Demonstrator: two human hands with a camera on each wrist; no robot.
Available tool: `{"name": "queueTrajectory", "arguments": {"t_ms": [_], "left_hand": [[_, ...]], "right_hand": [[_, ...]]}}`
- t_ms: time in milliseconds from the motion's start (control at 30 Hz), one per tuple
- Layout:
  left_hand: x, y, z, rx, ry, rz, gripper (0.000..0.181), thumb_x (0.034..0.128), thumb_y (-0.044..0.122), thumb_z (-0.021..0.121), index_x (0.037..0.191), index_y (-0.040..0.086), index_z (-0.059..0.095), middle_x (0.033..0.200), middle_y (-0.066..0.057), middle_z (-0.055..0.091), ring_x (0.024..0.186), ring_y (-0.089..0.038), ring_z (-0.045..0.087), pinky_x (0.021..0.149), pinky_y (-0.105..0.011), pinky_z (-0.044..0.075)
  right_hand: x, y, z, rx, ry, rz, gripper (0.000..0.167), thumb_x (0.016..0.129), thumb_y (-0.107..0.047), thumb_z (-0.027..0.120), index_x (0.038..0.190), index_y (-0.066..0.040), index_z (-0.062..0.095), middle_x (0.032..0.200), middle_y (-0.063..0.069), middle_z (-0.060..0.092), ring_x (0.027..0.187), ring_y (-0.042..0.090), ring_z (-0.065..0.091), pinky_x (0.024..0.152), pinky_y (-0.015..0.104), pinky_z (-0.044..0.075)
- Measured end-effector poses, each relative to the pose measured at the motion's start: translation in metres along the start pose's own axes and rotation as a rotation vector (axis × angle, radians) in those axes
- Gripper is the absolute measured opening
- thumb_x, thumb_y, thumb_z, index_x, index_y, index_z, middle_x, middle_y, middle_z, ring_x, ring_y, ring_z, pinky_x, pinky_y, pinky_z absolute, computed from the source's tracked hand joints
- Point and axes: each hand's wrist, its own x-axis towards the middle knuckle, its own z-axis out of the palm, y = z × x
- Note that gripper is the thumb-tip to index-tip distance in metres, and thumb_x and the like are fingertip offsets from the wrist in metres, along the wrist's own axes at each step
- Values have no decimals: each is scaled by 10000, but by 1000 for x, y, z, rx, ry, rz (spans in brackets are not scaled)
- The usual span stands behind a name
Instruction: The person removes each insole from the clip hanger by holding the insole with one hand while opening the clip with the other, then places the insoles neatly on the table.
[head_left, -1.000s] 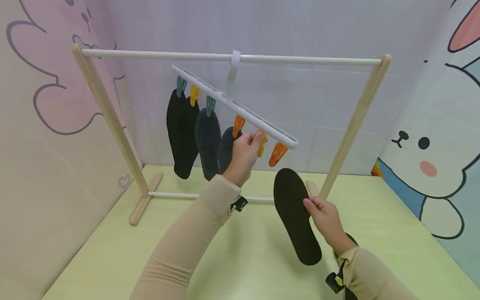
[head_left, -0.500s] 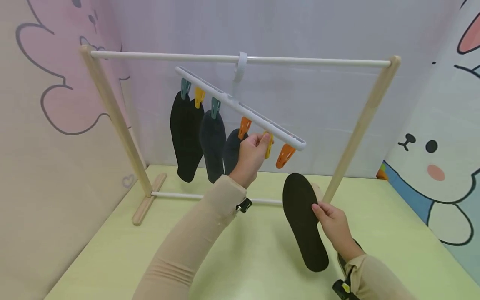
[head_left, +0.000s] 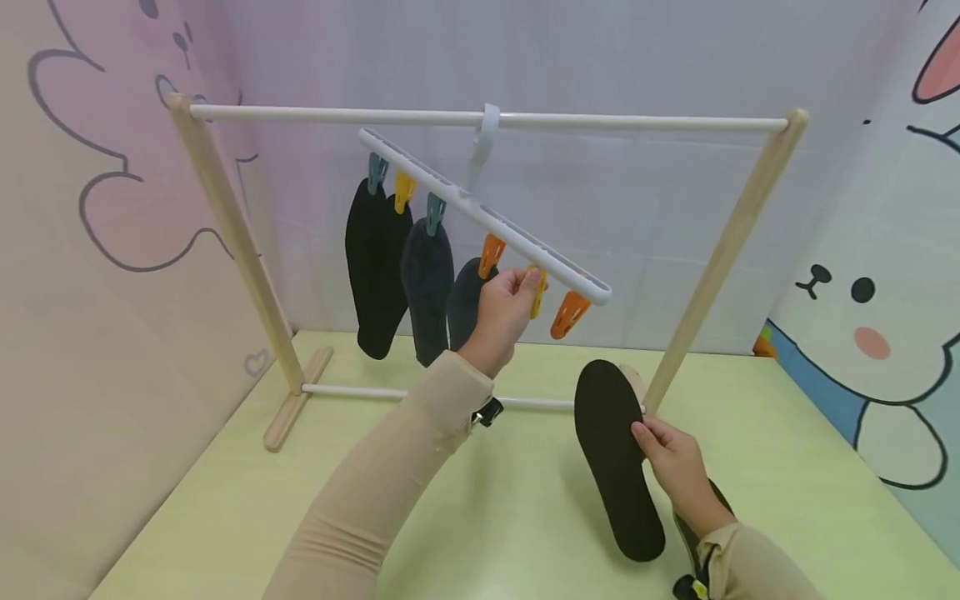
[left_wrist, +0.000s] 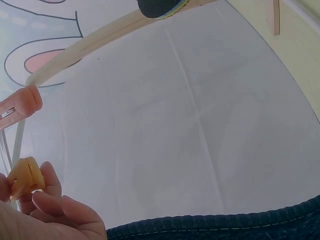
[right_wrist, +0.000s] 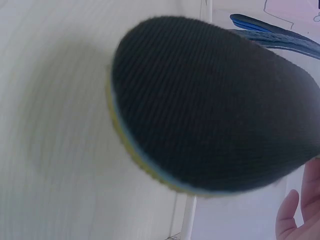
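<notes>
My left hand (head_left: 504, 312) pinches a yellow clip (head_left: 537, 292) on the white clip hanger (head_left: 465, 204); that yellow clip (left_wrist: 27, 179) also shows between thumb and fingers in the left wrist view. Low at the right, my right hand (head_left: 671, 458) holds a black insole (head_left: 617, 467) by its edge, heel end down, below and apart from the clips. Its ribbed face and yellowish edge fill much of the right wrist view, where the insole (right_wrist: 210, 105) leaves only part of the hand visible. An orange clip (head_left: 572, 315) at the hanger's near end holds nothing.
The hanger hooks over the top bar (head_left: 637, 122) of a wooden-legged rack. Several dark insoles, such as one insole (head_left: 427, 287), hang from its other clips. Another insole (head_left: 693, 533) lies on the pale green table (head_left: 510, 517), partly behind my right wrist.
My right hand has lowered the insole and carried it slightly to the right, farther from the clips. My left hand keeps its pinch on the yellow clip. The head view has shifted slightly.
</notes>
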Motion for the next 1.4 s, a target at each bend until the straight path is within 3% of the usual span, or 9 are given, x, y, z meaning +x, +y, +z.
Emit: {"name": "queueTrajectory", "arguments": {"t_ms": [367, 567, 700, 800, 933, 1067, 1233, 1400], "left_hand": [[0, 1, -3, 18, -17, 7, 258, 987, 188, 553, 954, -54, 635, 703, -20, 479, 658, -142, 428, 593, -238, 346], [4, 6, -4, -31, -26, -23, 210, 985, 161, 556, 1038, -42, 566, 920, -134, 650, 810, -201, 559, 680, -254, 426], [8, 10, -8, -76, -84, -41, 309, 991, 156, 543, 1245, -19, 530, 1095, -201, 660, 1015, -249, 613, 872, -306, 468], [10, 11, -13, -96, -150, -55, 395, 993, 163, 528, 1349, -7, 501, 1157, -198, 636, 1104, -248, 581, 1006, -336, 402], [11, 14, -19, -73, -221, -61, 421, 1004, 173, 496, 1396, 23, 470, 1235, -174, 599, 1167, -232, 535, 1069, -360, 332], [13, 16, -22, -27, -262, -74, 381, 1012, 193, 479, 1348, 20, 527, 1290, -129, 568, 1222, -195, 470, 1095, -405, 286], [13, 15, -22, 9, -286, -99, 326, 1012, 215, 486, 1207, -8, 620, 1244, -101, 582, 1210, -175, 438, 1095, -424, 276], [13, 13, -20, 10, -303, -98, 324, 1016, 210, 476, 1215, -9, 607, 1228, -119, 580, 1173, -187, 449, 1089, -416, 282]], "right_hand": [[-2, 3, -3, 26, -8, 98, 264, 972, -88, 564, 1024, 164, 622, 671, -102, 583, 642, 28, 492, 600, 223, 433], [-4, 7, -2, 45, -8, 113, 258, 970, -68, 560, 1005, 182, 617, 661, -113, 585, 633, 8, 508, 607, 214, 448], [-5, 10, -5, 27, -17, 138, 289, 976, -91, 558, 1047, 184, 606, 679, -124, 593, 640, -4, 513, 611, 212, 459], [-6, 13, -11, -9, -24, 171, 324, 982, -124, 555, 1084, 182, 593, 703, -115, 610, 653, -12, 521, 621, 207, 459], [-7, 17, -21, -40, -6, 171, 329, 984, -127, 552, 1051, 191, 598, 675, -95, 607, 630, -1, 521, 606, 197, 446], [-8, 20, -26, -35, 3, 175, 331, 985, -125, 548, 1033, 198, 594, 657, -117, 588, 615, 8, 521, 593, 196, 451], [-10, 22, -31, -19, 1, 204, 348, 985, -125, 546, 1070, 212, 572, 697, -134, 604, 642, -8, 539, 615, 180, 471], [-12, 23, -33, -33, 3, 210, 346, 984, -121, 546, 1079, 211, 571, 709, -150, 601, 656, -20, 533, 622, 173, 469]]}}
